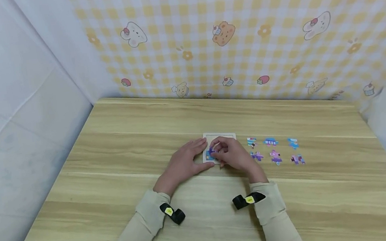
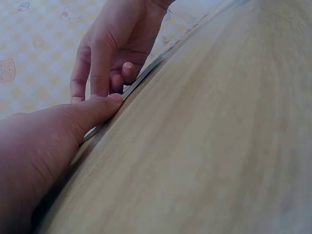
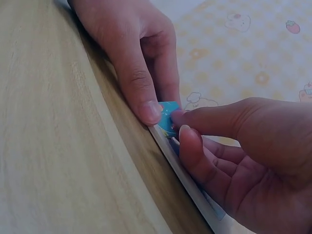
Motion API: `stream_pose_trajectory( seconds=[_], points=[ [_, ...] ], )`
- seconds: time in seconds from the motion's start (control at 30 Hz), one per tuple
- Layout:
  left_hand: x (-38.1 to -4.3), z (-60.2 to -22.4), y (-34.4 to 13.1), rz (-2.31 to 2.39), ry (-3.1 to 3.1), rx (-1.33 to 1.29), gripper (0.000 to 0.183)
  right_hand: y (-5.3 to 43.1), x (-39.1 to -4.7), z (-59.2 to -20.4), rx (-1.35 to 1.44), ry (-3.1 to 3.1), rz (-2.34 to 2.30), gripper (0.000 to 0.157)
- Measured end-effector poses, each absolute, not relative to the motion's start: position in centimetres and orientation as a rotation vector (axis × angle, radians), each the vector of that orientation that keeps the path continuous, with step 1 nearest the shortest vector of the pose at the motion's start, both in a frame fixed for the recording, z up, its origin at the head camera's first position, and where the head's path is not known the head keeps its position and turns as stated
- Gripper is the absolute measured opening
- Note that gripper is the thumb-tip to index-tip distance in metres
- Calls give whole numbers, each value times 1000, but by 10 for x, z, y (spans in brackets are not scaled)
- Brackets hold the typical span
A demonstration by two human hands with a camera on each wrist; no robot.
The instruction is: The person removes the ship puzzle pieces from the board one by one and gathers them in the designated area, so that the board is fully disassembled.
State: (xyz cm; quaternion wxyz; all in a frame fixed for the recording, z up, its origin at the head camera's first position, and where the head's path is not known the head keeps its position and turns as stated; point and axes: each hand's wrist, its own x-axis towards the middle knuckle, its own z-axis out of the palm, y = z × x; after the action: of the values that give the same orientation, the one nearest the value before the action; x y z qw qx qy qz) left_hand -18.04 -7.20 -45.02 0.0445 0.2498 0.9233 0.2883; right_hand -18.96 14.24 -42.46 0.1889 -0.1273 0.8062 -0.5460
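A white-rimmed puzzle tray (image 1: 219,133) lies on the table between both hands, with blue puzzle pieces in its left part. My left hand (image 1: 186,160) rests along the tray's left side, fingers fairly straight at the far corner and thumb on the near edge. In the right wrist view the left thumb (image 3: 148,111) presses that edge. My right hand (image 1: 233,155) reaches over the tray and pinches a puzzle piece (image 3: 168,114), blue in the right wrist view, between thumb and finger. That hand hides much of the tray. Whether the piece sits flat cannot be told.
To the tray's right, loose puzzle pieces lie in two rows, among them a blue one (image 1: 271,141), a pink one (image 1: 275,156) and a purple one (image 1: 257,156). The wooden table (image 1: 138,142) meets a checked cloth (image 1: 190,69) behind and a white wall (image 1: 15,97) at left.
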Motion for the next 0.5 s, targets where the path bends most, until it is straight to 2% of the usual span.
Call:
stream_pose_trajectory(
  seconds=[0.5],
  points=[
    [-180,-450,-72,889,2814,749,83,149,-187,-419,-366,2276,-1658,17]
  ],
)
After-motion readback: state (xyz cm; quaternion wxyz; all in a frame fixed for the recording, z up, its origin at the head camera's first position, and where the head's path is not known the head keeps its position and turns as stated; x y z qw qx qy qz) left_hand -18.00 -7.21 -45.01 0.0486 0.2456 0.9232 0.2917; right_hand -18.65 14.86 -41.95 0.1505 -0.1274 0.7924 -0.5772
